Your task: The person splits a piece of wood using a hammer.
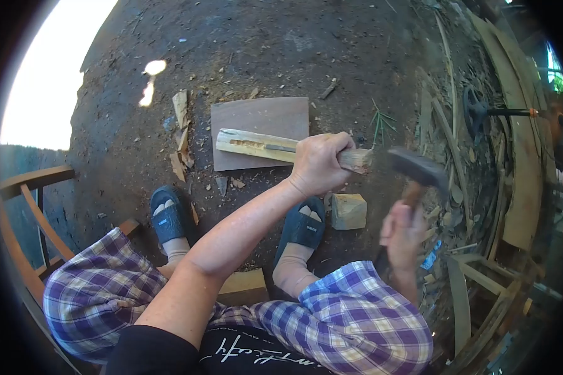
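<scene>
The left hand (321, 164) is closed around the chisel (356, 160) at the right edge of the board (256, 112). The chisel's blade points left over the board, its long axis following the grooved wooden piece (241, 141). Right of the board, the right hand (403, 230) grips the hammer (419, 168).

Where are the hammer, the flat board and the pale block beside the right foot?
Hammer (417, 167): head view, on its dark head.
Flat board (263, 112): head view, its bare far part.
Pale block (349, 211): head view, middle of its surface.
</scene>
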